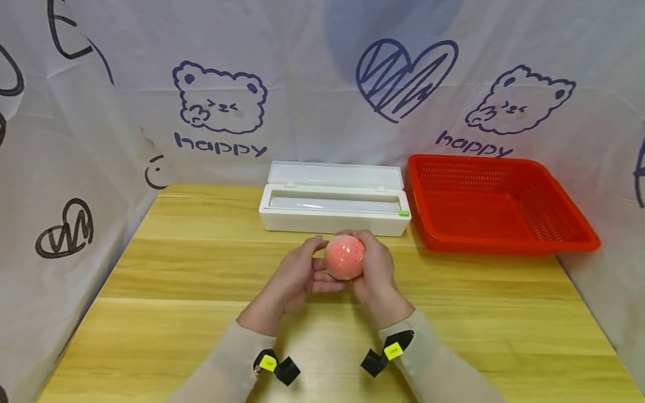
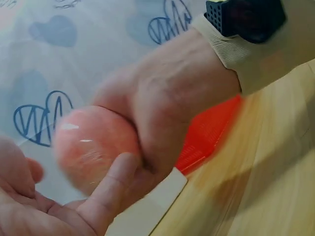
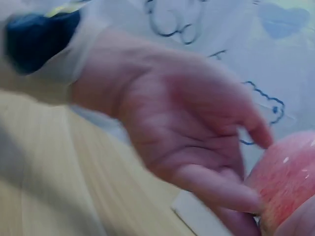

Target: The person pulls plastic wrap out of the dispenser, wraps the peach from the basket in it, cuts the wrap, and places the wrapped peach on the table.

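A round pink-red ball (image 1: 345, 257), glossy with wrinkled clear film, is held up over the table between the hands. My right hand (image 1: 378, 267) grips it from the right side, its palm and curled fingers against the ball. On the left, my left hand (image 1: 297, 273) has loosely extended fingers, with fingertips at the ball's side and below it. The right wrist view shows this left hand (image 3: 182, 128) palm up beside the speckled ball (image 3: 290, 177). Just beyond the hands stands a white cling film box (image 1: 335, 218) with its lid raised and a roll inside.
A red plastic basket (image 1: 499, 246) stands at the back right, close beside the white box. The wooden table (image 1: 166, 268) meets a white cloth backdrop (image 1: 312, 101) with drawings at its back edge. A green slider (image 1: 403, 213) sits at the box's right end.
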Tool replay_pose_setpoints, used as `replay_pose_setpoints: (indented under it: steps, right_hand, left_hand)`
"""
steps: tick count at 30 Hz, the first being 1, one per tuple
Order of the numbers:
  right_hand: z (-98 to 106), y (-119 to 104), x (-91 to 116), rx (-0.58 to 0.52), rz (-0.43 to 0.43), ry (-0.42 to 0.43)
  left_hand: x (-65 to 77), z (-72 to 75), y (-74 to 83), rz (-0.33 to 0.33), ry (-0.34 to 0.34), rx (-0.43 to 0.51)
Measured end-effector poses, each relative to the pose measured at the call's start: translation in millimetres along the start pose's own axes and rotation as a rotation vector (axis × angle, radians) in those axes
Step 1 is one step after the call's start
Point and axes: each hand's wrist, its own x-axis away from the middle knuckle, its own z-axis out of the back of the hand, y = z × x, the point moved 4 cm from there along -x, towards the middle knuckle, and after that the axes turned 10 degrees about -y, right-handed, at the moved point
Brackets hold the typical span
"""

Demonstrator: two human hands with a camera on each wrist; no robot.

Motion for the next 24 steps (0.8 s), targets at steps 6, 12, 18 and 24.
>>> replay_pose_setpoints:
  steps: [6,12,18,24]
  right_hand:
    - [8.7,1.1,-6.6,-0.1,-0.088,-0.006]
    - [6.4,-2.2,-7.9,-0.049,-0.021,-0.023]
    - [10.2,-7.4,-7.2,-0.003,0.018,0.01]
    - [5.4,-0.5,0.3,0.184,0.146,0.016]
  left_hand:
    - [5.2,3.8,-1.0,-0.014,-0.086,-0.024]
    - [4.9,3.6,1.9,-0.043,-0.08,-0.003]
    - [11.6,5.6,3.7,-0.032,-0.002,0.089]
    - [13.5,-0.2,-0.2,-0.023,-0.015,0.119]
